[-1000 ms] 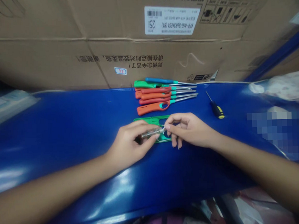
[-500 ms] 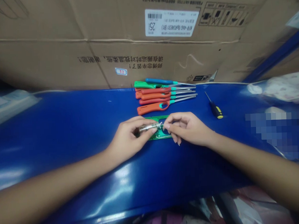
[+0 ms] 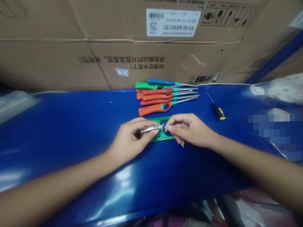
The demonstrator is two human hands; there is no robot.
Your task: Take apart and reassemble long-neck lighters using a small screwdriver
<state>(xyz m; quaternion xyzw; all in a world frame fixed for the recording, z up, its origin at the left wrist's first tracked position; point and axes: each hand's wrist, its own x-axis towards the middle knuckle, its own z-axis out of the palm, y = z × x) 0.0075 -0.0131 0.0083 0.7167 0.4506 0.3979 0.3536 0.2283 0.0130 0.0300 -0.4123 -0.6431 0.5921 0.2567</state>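
My left hand (image 3: 132,135) is closed on a clear, shiny lighter fuel tank (image 3: 148,129), held between thumb and fingers. A small pale fitting sticks out of the tank's right end. At that end, the thumb and forefinger of my right hand (image 3: 185,129) are pinched together; whatever they grip is too small to make out. Under both hands lies an opened green lighter casing (image 3: 155,120), with a thin pale wire along its near side. My hands cover much of the casing.
Several long-nosed lighters (image 3: 156,97) with orange, red, green and blue handles lie just beyond my hands. A black and yellow screwdriver (image 3: 218,111) rests to their right on the blue table (image 3: 74,122). A large cardboard box (image 3: 52,64) stands behind; plastic packaging (image 3: 14,105) sits at left.
Both hands stay almost exactly where they were, with the tank still in my left hand. The whole view has shifted very slightly.
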